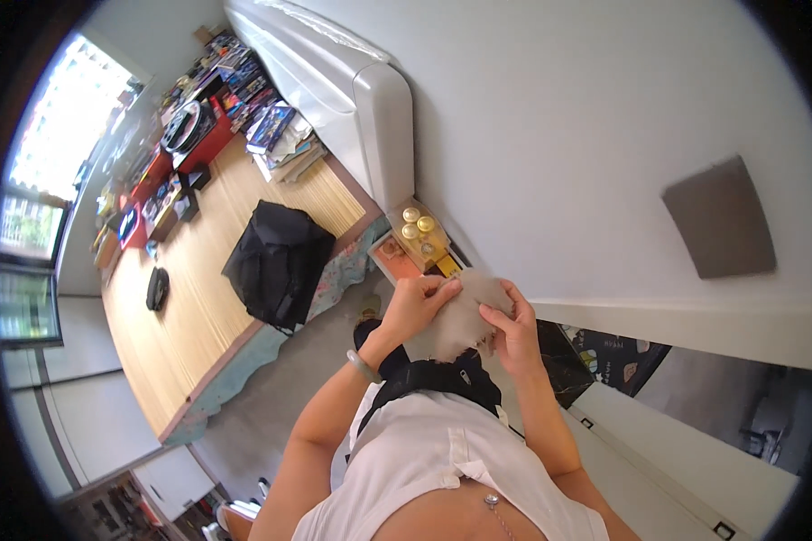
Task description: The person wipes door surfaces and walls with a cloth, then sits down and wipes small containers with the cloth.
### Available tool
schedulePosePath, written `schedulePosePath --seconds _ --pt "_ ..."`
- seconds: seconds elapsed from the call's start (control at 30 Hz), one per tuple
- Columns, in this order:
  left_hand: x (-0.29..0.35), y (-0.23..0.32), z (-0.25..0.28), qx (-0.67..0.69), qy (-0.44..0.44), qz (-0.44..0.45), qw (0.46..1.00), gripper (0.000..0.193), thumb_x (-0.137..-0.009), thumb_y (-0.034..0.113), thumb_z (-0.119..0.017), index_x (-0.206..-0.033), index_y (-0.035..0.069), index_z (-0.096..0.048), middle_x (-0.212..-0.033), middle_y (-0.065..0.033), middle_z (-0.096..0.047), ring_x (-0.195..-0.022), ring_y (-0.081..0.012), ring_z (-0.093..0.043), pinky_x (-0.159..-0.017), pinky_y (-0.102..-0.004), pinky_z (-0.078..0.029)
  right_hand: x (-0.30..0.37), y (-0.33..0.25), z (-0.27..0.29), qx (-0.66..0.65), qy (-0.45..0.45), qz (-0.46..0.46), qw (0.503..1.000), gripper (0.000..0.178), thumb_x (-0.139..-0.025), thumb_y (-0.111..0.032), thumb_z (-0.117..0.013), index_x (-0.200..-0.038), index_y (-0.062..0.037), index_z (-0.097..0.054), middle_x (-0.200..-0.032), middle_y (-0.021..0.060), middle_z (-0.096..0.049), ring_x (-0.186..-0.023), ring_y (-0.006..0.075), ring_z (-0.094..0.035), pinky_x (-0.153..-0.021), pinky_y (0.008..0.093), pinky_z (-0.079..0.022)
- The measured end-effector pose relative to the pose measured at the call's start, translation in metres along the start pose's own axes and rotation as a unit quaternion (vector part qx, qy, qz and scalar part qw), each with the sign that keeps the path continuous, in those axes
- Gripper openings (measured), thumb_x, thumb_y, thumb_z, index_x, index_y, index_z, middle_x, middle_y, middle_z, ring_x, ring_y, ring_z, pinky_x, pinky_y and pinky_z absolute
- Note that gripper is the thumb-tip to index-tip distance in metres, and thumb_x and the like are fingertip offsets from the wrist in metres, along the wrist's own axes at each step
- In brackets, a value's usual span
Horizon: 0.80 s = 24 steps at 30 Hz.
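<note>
A soft, greyish-beige piece of cloth [467, 317] with a ragged lower edge is held up in front of my waist. My left hand [413, 311] pinches its upper left side between thumb and fingers. On the opposite side, the thumb and fingers of my right hand [518, 338] are closed on its edge. The piece is stretched between both hands, and its exact kind cannot be made out. Just beyond it is a small box [397, 257] beside a container with several gold round lids [421, 224].
To the left, a bed with a wooden-toned mat [198, 298] carries a black bag [280, 266], a small black case [157, 288] and stacked books [284, 144]. A white wall [550, 162] with a grey-brown square [724, 218] rises ahead and right. A patterned mat [613, 356] lies at the right.
</note>
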<state>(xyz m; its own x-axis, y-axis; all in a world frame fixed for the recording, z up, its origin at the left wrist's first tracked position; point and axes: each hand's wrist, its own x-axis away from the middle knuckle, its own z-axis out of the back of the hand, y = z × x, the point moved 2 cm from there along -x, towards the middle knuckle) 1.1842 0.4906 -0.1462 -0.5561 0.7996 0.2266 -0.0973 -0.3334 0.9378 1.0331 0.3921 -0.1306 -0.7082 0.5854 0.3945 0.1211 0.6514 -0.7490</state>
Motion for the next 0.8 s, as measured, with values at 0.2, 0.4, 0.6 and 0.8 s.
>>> schedulePosePath --seconds 0.2,0.4,0.6,0.8 --pt "-0.080 -0.224 0.097 -0.284 -0.118 -0.120 0.944 0.017 -0.085 0.019 -0.066 -0.095 0.007 -0.071 -0.093 -0.0105 -0.066 -0.089 -0.0263 -0.061 -0.083 -0.0380 -0.046 -0.069 0.089 -0.013 -0.147 0.186 0.018 0.971 0.025 -0.088 -0.019 -0.069 -0.106 -0.0030 -0.061 -0.098 0.0052 -0.065 -0.084 0.0191 -0.065 -0.072 0.0313 -0.054" --pt "-0.098 -0.439 0.234 -0.709 -0.368 -0.189 0.572 0.033 -0.088 0.034 -0.057 -0.120 0.031 -0.065 -0.154 -0.0041 -0.027 -0.146 -0.0297 -0.011 -0.116 -0.0565 -0.005 -0.110 0.178 -0.027 -0.254 0.311 0.020 0.915 0.028 -0.094 -0.032 -0.060 -0.106 -0.0069 -0.060 -0.095 0.0041 -0.064 -0.084 0.0191 -0.065 -0.071 0.0316 -0.054" --pt "-0.132 -0.486 0.316 -0.768 -0.500 -0.035 0.400 0.050 -0.088 0.038 -0.058 -0.137 0.041 -0.048 -0.161 0.0042 0.003 -0.147 -0.0272 0.009 -0.113 -0.0604 -0.004 -0.121 0.225 -0.043 -0.321 0.352 0.035 0.879 0.038 -0.093 -0.033 -0.061 -0.119 -0.0058 -0.057 -0.111 0.0067 -0.063 -0.101 0.0205 -0.062 -0.087 0.0344 -0.050" --pt "-0.183 -0.501 0.410 -0.842 -0.444 0.156 0.265 0.059 -0.093 0.043 -0.050 -0.148 0.038 -0.030 -0.161 0.0025 0.001 -0.147 -0.0314 -0.003 -0.106 -0.0711 -0.006 -0.133 0.280 -0.047 -0.386 0.353 0.070 0.849 0.039 -0.093 -0.030 -0.060 -0.122 -0.0052 -0.056 -0.116 0.0073 -0.062 -0.106 0.0206 -0.060 -0.092 0.0349 -0.048"
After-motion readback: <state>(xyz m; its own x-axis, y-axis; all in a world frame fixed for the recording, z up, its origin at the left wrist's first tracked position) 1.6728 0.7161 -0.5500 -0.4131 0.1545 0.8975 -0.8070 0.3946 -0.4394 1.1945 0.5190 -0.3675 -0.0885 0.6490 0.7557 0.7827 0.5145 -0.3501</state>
